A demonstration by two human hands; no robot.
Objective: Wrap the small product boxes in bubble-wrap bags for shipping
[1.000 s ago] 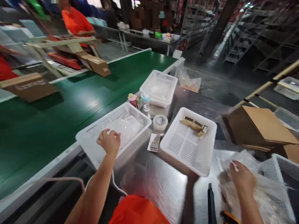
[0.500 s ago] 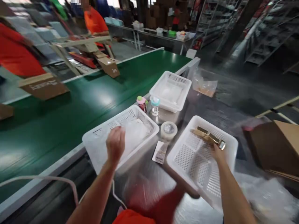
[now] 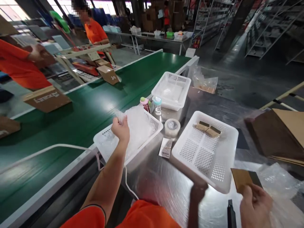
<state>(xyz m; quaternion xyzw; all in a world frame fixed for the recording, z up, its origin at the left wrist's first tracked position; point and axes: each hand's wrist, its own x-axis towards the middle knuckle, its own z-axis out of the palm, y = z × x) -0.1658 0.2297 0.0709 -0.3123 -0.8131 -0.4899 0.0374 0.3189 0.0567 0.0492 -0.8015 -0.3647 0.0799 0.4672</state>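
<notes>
My left hand [image 3: 121,129] is closed on a piece of clear plastic wrap [image 3: 136,122], lifting it above the left white basket [image 3: 155,125]. My right hand [image 3: 256,205] grips a small gold-and-dark box [image 3: 244,180] over the lower right of the steel table. Other gold boxes [image 3: 208,129] lie at the far end of the right white basket [image 3: 175,155]. A black-handled tool [image 3: 231,213] rests just left of my right hand. Between the two baskets are a roll of clear tape [image 3: 172,127] and a printed paper slip [image 3: 165,148].
A third white basket [image 3: 156,91] stands farther back, near two small lidded bottles [image 3: 157,106]. The green conveyor belt [image 3: 95,104] carries cardboard boxes [image 3: 47,98] on the left, with people in orange beyond. Crumpled plastic [image 3: 280,180] and flat cardboard [image 3: 282,136] lie at the right.
My right hand has left the right basket with a gold box and moved right and toward me. My left hand has closed on the plastic wrap and raised it slightly.
</notes>
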